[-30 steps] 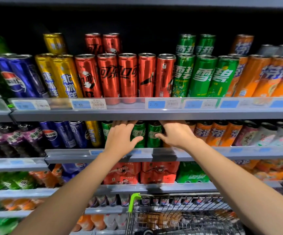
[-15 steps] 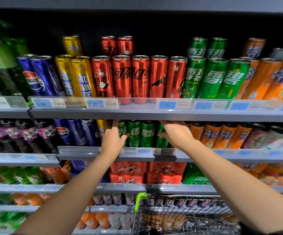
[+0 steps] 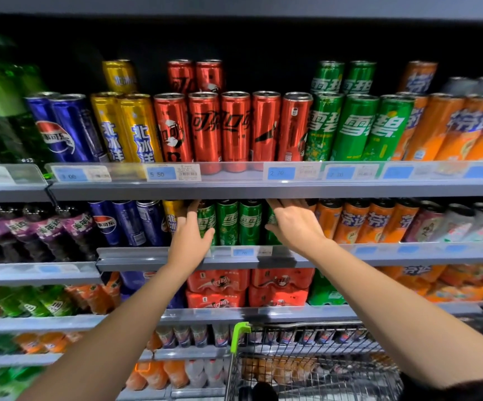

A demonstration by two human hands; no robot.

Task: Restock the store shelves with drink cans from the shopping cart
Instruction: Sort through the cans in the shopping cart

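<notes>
Several green drink cans (image 3: pixel 238 222) stand in a row on the second shelf (image 3: pixel 263 257). My left hand (image 3: pixel 189 237) rests against the leftmost green can (image 3: pixel 205 222), fingers straight up and thumb across its front. My right hand (image 3: pixel 293 224) lies flat over the rightmost green can (image 3: pixel 272 219), its fingers reaching up under the shelf above. Both arms stretch forward over the wire shopping cart (image 3: pixel 306 357) at the bottom; what the cart holds is blurred.
The top shelf (image 3: pixel 234 189) carries blue, yellow, red, green and orange cans (image 3: pixel 220 128). Blue cans (image 3: pixel 124 222) and a yellow one flank the green row on the left, orange cans (image 3: pixel 358 224) on the right. Red multipacks (image 3: pixel 249 287) sit below. The cart's green handle corner (image 3: pixel 240 334) is near.
My hands have moved apart along the second shelf, left hand leftward, uncovering more green cans between them. The view has shifted left and closer.
</notes>
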